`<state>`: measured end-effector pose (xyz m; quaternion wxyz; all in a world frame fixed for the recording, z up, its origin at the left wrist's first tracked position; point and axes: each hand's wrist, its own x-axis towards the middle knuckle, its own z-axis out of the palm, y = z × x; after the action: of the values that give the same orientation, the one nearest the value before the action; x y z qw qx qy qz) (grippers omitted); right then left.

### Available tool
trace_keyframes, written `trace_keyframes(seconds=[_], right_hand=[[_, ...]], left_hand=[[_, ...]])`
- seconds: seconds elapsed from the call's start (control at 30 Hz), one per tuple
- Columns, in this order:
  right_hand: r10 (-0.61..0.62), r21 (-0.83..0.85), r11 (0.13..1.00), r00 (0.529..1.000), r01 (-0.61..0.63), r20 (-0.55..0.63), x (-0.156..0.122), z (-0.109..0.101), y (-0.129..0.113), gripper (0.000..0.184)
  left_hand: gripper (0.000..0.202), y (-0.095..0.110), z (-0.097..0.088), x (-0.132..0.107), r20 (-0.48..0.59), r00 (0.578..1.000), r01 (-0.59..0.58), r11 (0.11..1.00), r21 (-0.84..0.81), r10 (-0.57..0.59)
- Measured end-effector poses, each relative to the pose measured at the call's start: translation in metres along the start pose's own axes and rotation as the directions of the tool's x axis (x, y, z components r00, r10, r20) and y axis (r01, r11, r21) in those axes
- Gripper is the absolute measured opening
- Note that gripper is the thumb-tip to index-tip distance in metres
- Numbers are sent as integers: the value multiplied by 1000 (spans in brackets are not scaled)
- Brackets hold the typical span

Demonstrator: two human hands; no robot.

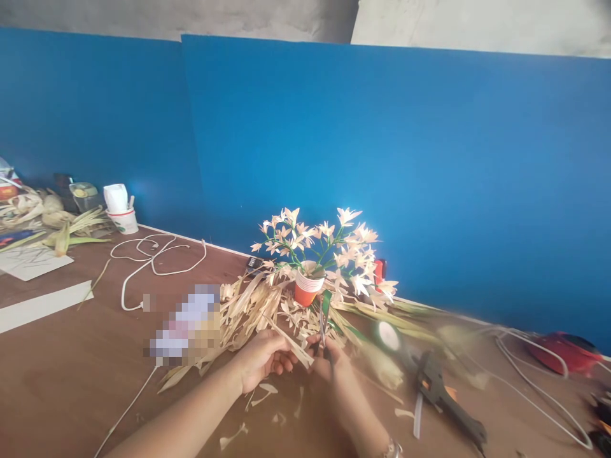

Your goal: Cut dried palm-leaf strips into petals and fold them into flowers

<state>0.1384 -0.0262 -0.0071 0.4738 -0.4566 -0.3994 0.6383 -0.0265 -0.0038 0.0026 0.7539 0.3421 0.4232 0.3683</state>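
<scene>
Between the thumb and fingers of my left hand (266,360) is a pale strip of corn husk (292,342), slanting down to the right. My right hand (334,362) grips a pair of scissors (324,324), blades pointing up and away from me. The strip's lower end lies close to my right fingers; whether they touch is unclear. Just beyond both hands stands an orange and white paper cup (308,287) with green stems and cream husk flowers (298,236). Loose dried husks (252,305) spread around its base, and small cut scraps (265,393) lie nearer me.
A black glue gun (449,401) rests at right, near a white cable (544,407) and a red object (563,352). At left are a coiled white cord (153,254), a paper cup (123,221), paper (35,262) and more husks. A blue partition (382,140) rises behind.
</scene>
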Motion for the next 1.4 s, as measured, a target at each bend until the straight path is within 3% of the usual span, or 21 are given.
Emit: trace_keyframes(seconds=[0.27,0.37,0.43,0.5,0.53,0.6,0.63,0.7,0.77,0.83,0.9,0.97,1.07,1.23,1.4], right_hand=[[1,7,1000,1000,-1,23,-1,3,-4,28],[12,-36,999,1000,-12,-8,-4,5,-8,26],[30,-50,998,999,-32,-33,-4,5,-9,26],[44,-55,997,998,-46,-43,-4,4,-9,28],[47,-57,997,998,-50,-39,-3,4,-8,28],[43,-68,997,999,-44,-11,-3,3,-8,27],[35,-77,996,999,-34,6,-3,2,-9,27],[12,-96,995,1000,-10,25,-3,2,-12,26],[-8,-104,995,1000,10,25,-4,1,-15,26],[-18,-102,995,1000,20,16,-4,0,-15,27],[-29,-105,994,999,30,19,-4,0,-14,28],[-17,-130,991,999,23,45,-4,1,-12,29],[62,-174,984,991,-41,117,-6,4,-9,33],[153,-306,948,966,-84,207,-13,14,-10,39],[211,-465,881,952,-87,223,-17,17,-14,39]], left_hand=[[16,3,2,-4,-16,999,-32,996,78,33],[55,5,2,-6,-72,989,-118,987,113,127],[84,6,1,-6,-146,948,-254,949,188,283],[98,9,-2,-8,-189,852,-406,844,350,488],[97,10,-4,-9,-160,796,-465,759,456,584],[82,14,-7,-11,11,710,-537,530,656,705],[70,15,-8,-13,126,694,-551,410,727,709],[41,17,-8,-15,293,704,-548,231,804,647],[20,17,-7,-15,318,739,-511,186,839,594],[14,15,-5,-12,220,775,-444,263,856,593],[16,12,-5,-9,72,795,-382,404,831,603],[20,11,-5,-6,-58,798,-353,544,761,599],[23,11,-5,-3,-177,804,-343,687,641,567],[24,10,-1,-5,-267,856,-282,833,477,443],[24,7,-2,-3,-266,875,-279,870,407,405]])
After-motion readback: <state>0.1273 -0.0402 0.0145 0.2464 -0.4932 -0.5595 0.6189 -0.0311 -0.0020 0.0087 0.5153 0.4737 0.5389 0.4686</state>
